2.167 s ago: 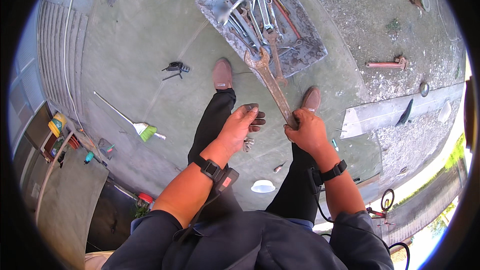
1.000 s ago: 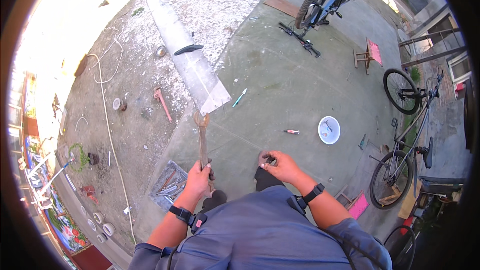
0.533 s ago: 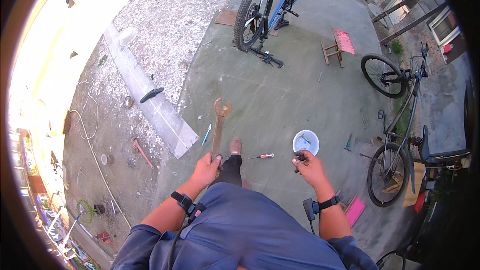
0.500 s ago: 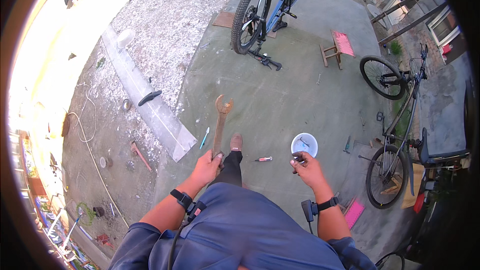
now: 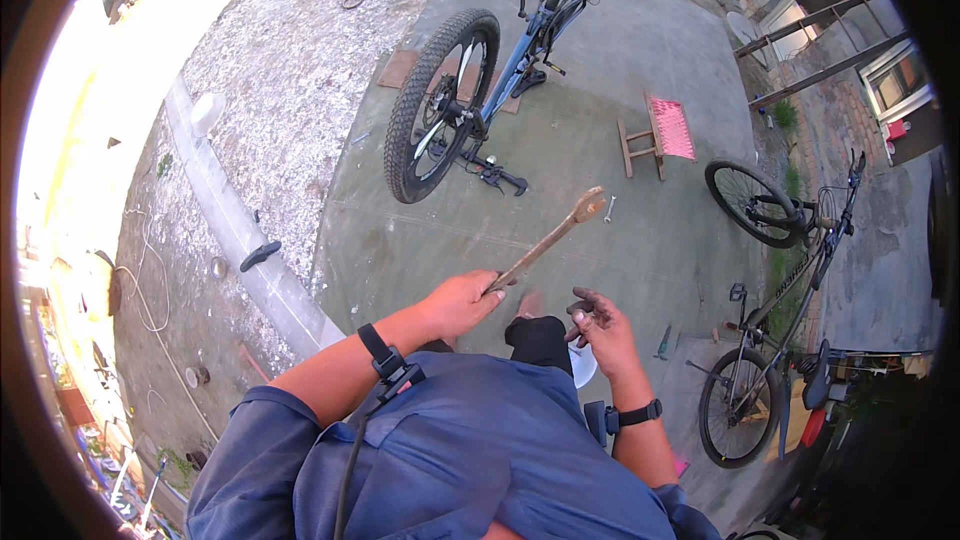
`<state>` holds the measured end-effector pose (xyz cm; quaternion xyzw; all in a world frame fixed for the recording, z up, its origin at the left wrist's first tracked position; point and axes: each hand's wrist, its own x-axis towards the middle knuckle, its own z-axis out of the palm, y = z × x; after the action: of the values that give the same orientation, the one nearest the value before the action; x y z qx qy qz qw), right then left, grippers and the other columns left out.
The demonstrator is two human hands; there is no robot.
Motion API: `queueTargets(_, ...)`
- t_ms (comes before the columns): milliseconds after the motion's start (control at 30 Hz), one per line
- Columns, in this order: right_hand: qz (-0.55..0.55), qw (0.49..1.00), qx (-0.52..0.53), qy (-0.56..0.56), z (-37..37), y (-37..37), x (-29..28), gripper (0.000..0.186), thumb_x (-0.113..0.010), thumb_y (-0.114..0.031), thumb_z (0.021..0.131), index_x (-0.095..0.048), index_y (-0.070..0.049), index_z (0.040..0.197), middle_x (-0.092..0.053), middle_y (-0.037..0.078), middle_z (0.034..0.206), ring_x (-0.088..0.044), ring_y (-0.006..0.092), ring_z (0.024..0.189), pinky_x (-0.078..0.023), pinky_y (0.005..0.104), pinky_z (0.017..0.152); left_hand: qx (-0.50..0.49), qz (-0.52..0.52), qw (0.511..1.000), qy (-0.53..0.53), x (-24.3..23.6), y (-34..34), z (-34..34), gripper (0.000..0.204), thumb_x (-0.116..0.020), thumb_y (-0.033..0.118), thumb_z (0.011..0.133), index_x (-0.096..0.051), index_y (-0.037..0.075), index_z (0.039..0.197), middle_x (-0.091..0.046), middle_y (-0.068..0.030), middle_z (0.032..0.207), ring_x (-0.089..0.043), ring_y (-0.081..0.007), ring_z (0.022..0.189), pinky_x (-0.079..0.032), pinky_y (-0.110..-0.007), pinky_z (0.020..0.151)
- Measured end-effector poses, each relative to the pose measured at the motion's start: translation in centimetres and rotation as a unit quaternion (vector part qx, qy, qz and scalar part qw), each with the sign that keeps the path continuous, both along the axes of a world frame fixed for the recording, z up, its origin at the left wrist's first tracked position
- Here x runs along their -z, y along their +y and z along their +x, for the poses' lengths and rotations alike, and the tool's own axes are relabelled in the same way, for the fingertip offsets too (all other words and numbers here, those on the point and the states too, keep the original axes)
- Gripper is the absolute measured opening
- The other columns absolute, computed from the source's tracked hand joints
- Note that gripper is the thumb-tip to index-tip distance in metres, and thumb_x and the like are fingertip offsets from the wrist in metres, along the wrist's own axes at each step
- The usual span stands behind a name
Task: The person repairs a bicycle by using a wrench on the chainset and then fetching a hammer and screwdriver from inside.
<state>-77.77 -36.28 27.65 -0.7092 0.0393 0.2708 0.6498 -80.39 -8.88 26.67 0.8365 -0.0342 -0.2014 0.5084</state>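
One upturned bike (image 5: 489,116) stands at left. Our left hand (image 5: 464,304) clenches the wrench (image 5: 546,245) — the handle's end hidden in our fist, the head tilted nearly edge-on over the floor (image 5: 450,237). Our shoe (image 5: 531,303) blurs beyond. The bowl (image 5: 583,368) is mostly covered by our body and right hand (image 5: 606,336) — slack, fingers half-curled.

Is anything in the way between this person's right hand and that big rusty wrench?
Nothing visible is: between the right hand and the wrench there is just a gap, with the floor below. The left hand covers the wrench's near end, but its far end sticks out uncovered.
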Motion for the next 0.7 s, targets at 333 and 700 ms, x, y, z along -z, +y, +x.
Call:
queueTargets(333, 0.177, 0.979, 0.086, 0.046, 27.8, -4.7, 0.7, 0.038, -0.07, -0.037, 0.085, -0.056, -0.009, 0.108, -0.058, 0.002, 0.091, -0.058, 0.0153, 0.053, -0.042, 0.0234, 0.043, 0.05, 0.036, 0.991, -0.123, 0.3, -7.6, 25.4, 0.037, -0.061, 0.022, 0.086, -0.057, 0.008, 0.119, -0.054, -0.0142, 0.096, -0.058, -0.0311, 0.092, -0.048, -0.04, 0.077)
queueTargets(700, 0.184, 0.976, 0.05, 0.106, 54.2, 2.1, 1.0, 0.044, -0.06, -0.043, 0.091, -0.054, -0.001, 0.103, -0.058, 0.007, 0.077, -0.062, 0.018, 0.065, -0.05, 0.0274, 0.056, -0.424, -0.626, 0.644, 0.117, 5.4, -6.0, 43.3, 0.049, -0.063, 0.032, 0.09, -0.046, 0.008, 0.129, -0.056, -0.0099, 0.127, -0.058, -0.0253, 0.112, -0.052, -0.036, 0.086)
